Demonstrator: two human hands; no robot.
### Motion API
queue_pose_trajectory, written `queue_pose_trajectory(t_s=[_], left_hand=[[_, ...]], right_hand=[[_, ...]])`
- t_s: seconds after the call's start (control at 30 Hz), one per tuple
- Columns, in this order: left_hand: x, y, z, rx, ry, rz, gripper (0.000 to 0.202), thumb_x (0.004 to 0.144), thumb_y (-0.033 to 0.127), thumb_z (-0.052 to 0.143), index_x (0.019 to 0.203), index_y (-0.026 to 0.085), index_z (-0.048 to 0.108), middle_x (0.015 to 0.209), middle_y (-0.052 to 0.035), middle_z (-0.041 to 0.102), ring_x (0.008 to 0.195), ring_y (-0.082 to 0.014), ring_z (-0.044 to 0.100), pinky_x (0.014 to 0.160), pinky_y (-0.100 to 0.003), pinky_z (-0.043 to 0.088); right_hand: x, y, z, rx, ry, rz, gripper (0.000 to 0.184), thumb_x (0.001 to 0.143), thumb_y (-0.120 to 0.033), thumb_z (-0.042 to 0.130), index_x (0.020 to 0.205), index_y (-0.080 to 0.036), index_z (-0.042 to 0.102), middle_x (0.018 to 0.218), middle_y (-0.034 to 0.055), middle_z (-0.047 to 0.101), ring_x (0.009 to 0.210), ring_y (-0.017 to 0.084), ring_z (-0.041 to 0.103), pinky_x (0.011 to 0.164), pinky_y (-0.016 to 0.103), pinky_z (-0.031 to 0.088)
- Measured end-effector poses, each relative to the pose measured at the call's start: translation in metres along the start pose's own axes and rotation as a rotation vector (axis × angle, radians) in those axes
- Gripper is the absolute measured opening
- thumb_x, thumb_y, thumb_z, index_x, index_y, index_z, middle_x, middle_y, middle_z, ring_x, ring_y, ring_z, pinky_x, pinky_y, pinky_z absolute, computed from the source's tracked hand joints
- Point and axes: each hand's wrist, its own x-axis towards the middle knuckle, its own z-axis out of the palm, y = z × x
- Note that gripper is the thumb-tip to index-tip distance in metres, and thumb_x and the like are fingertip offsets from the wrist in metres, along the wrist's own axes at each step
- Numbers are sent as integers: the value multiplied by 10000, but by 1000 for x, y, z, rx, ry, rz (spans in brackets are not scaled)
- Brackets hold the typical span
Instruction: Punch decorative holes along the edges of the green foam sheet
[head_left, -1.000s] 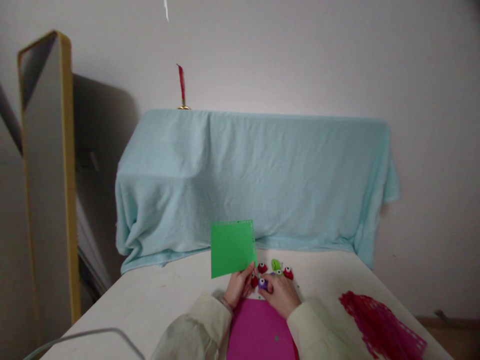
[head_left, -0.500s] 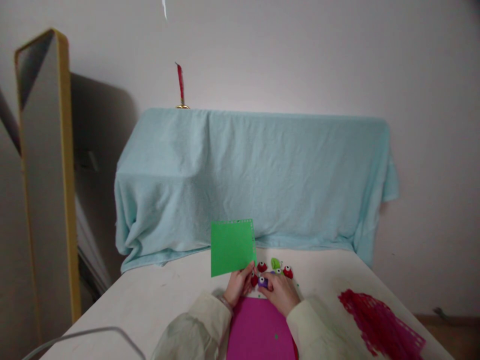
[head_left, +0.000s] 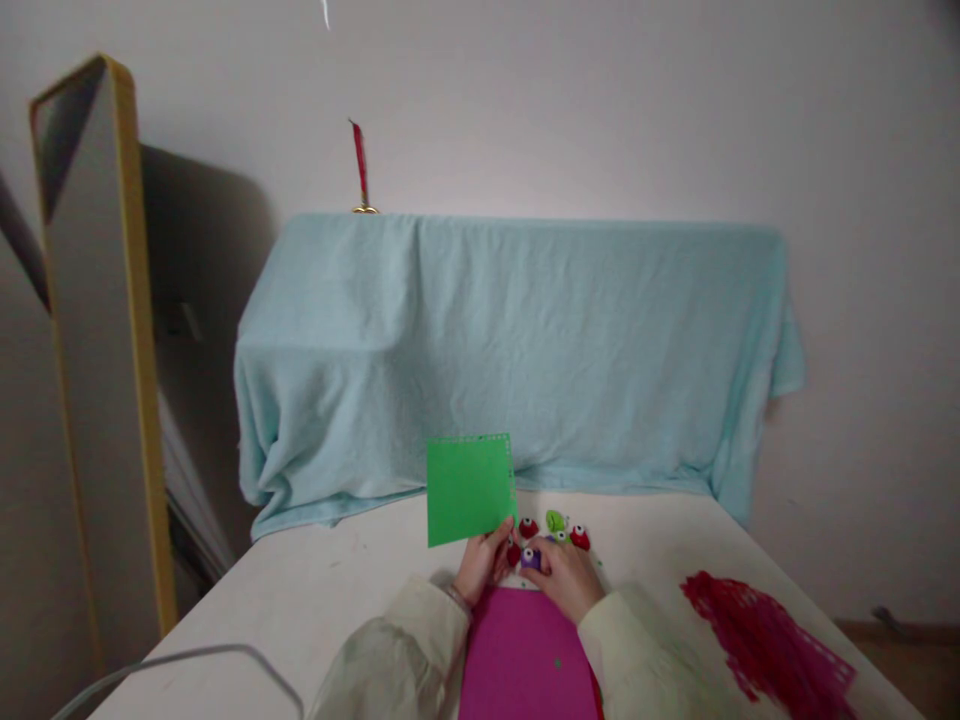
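Observation:
My left hand [head_left: 481, 566] pinches the lower right corner of a square sheet of green paper [head_left: 469, 490], held up at a tilt. Small holes run along the sheet's top and right edges. My right hand [head_left: 568, 577] is closed on a small purple craft punch [head_left: 531, 558] with a white eye-like spot, close to that right edge. Whether the paper sits inside the punch I cannot tell. Around my fingers lie similar punches, among them a red one [head_left: 580, 536] and a green one [head_left: 555, 520]. Under my wrists rests magenta paper [head_left: 529, 655].
A pile of red and magenta paper with punched edges [head_left: 772, 645] lies on the right of the white table [head_left: 352, 600]. Light blue cloth [head_left: 510, 340] covers a block at the back. A yellow-framed mirror [head_left: 135, 330] stands left; a grey cable [head_left: 195, 655] crosses the near left corner.
The view has shifted slightly, moving most things a little right and up. Both hands keep the same hold on the green paper and the purple punch.

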Motion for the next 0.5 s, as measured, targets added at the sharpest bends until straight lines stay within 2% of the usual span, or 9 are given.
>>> queue_pose_trajectory(t_s=[0.27,0.4,0.5], left_hand=[[4,-5,-2,-8,-18,24,539,766,671,626,662,146,562,333,65,327,298,-77,276,389,-243,240],[4,-5,-3,18,-27,34,550,772,679,611,638,148,557,333,57,326,292,-83,285,390,-251,250],[2,-3,-3,58,-21,45,563,798,682,577,608,153,546,324,52,312,298,-87,292,403,-256,267]], right_hand=[[-1,-2,1,31,52,1,187,806,-339,740,908,-213,647,657,-22,620,626,142,579,592,242,298],[0,-6,-5,104,192,-21,224,837,-398,701,823,-190,620,733,8,601,673,146,563,638,252,353],[3,-6,-8,321,341,-11,327,828,-501,679,805,-178,627,890,62,603,729,162,567,666,274,415]])
